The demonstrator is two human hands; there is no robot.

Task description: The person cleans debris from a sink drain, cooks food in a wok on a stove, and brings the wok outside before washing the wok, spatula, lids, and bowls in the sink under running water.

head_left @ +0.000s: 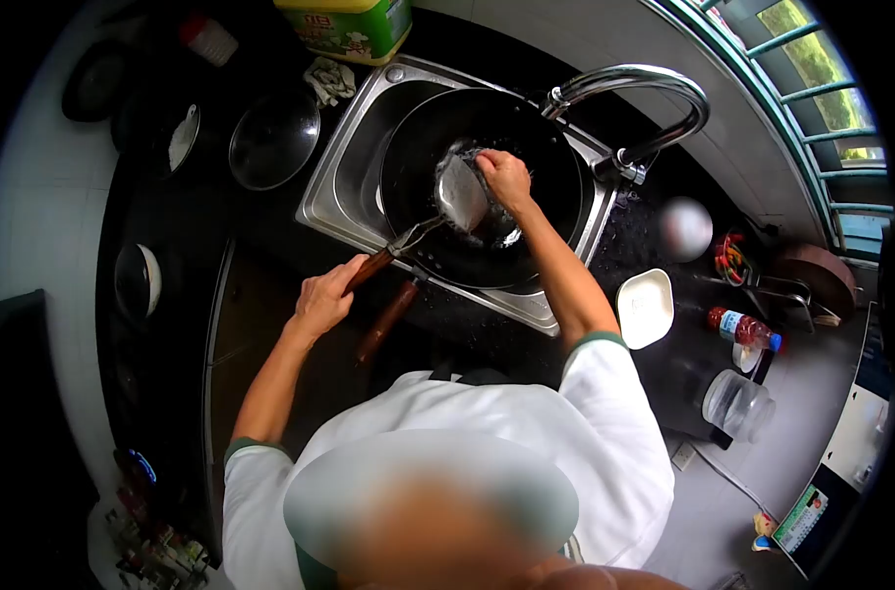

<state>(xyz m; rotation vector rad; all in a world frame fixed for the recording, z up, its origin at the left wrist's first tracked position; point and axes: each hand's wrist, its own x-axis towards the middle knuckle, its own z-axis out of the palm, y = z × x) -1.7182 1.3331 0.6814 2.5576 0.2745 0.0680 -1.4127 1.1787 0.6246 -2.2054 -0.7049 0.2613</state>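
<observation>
A large black wok [550,197] sits in the steel sink [344,192], with water glinting at its bottom. My left hand [327,297] grips the wooden handle of a metal cooking utensil [462,194]. Its broad, rounded silver head lies over the wok; I cannot tell whether it is a spatula or a skimmer. My right hand [504,180] is closed at the far right edge of that head, inside the wok. Whatever its fingers press or hold there is hidden. The wok's own wooden handle [386,323] juts over the counter's front edge, just right of my left hand.
A chrome faucet [664,79] arches over the sink's right side. To the right are a cream dish [646,309], a red bottle with a blue cap [742,327] and a clear jar [737,403]. A glass lid [274,141] and crumpled cloth [329,81] lie left.
</observation>
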